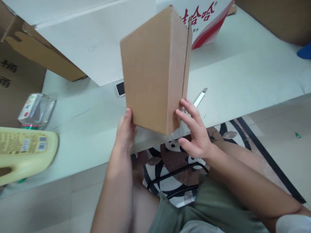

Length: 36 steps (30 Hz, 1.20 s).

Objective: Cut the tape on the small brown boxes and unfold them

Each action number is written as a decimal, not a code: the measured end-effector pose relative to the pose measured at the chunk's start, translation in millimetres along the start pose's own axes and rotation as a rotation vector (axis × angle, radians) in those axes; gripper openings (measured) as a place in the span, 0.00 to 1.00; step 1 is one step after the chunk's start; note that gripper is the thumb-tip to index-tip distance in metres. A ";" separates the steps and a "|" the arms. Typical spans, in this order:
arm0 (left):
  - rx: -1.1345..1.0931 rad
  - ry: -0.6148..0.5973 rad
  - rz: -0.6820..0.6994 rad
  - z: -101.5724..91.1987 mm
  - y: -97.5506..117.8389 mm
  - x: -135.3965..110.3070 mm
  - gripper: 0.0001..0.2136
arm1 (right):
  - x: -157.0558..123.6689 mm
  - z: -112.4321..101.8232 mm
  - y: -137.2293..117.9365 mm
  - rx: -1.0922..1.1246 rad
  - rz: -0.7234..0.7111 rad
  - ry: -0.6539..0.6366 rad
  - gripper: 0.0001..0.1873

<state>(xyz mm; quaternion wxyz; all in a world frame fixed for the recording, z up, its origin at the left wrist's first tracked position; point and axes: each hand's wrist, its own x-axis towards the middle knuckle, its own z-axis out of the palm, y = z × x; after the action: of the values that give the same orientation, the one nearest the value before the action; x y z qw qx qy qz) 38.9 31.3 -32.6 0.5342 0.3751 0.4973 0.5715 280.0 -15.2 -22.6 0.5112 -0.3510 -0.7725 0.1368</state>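
Note:
A plain brown cardboard box (147,74) is held up and tilted above the table, its narrow side with a dark lid seam facing right. My left hand (125,129) grips its lower left edge, thumb on the front face and the fingers mostly hidden behind. Fingers spread, my right hand (194,129) rests its fingertips against the lower right side. Just beyond that hand, a utility knife (200,97) with its blade out lies on the table. Partly covered by the box is a small white device with a dark screen (120,89).
Large white cartons (97,45) stand along the back of the pale table (243,71), one with red lettering (198,16). On the left are brown cartons (19,87), a clear bottle (39,108) and a yellow jug (29,152), both lying down. A panda-patterned mat (167,181) is below.

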 end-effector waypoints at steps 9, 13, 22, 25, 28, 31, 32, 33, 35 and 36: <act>0.605 -0.194 0.133 13.0 -14.2 -15.3 0.19 | 10.9 -12.1 -0.9 -0.109 -0.050 0.114 0.22; 0.522 -0.062 0.717 23.8 -6.2 -22.5 0.23 | 13.7 -9.2 -0.6 -0.128 -0.060 0.029 0.23; 0.619 -0.199 1.059 52.3 -6.7 -27.2 0.16 | 25.6 -42.3 22.7 -0.397 0.473 0.140 0.17; 0.613 -0.195 1.055 51.9 -8.6 -27.2 0.16 | 30.8 -49.1 36.7 -0.512 0.824 -0.276 0.25; 0.645 -0.193 1.027 51.7 -7.9 -28.3 0.16 | 31.3 -46.0 46.5 -0.584 0.866 -0.504 0.20; 0.683 -0.179 1.002 52.5 -6.6 -29.5 0.16 | 29.2 -41.0 52.2 -0.521 0.835 -0.363 0.17; 0.692 -0.172 1.005 53.1 -6.5 -29.8 0.16 | 28.1 -40.1 52.6 -0.475 0.807 -0.270 0.19; 0.702 -0.166 1.012 53.8 -6.8 -30.3 0.16 | 26.9 -39.9 51.7 -0.429 0.757 -0.163 0.20; 0.726 -0.147 1.025 56.5 -8.7 -32.1 0.16 | 23.6 -41.6 44.0 -0.347 0.562 0.099 0.19; 0.739 -0.132 1.029 58.7 -10.3 -33.5 0.17 | 21.4 -43.6 36.6 -0.301 0.423 0.236 0.15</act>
<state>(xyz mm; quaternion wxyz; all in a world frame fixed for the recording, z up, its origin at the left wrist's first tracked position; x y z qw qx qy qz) 102.6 7.6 -26.0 0.0561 0.7599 0.3841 0.5215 328.4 19.1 -9.4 0.4997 -0.5898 -0.6289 0.0826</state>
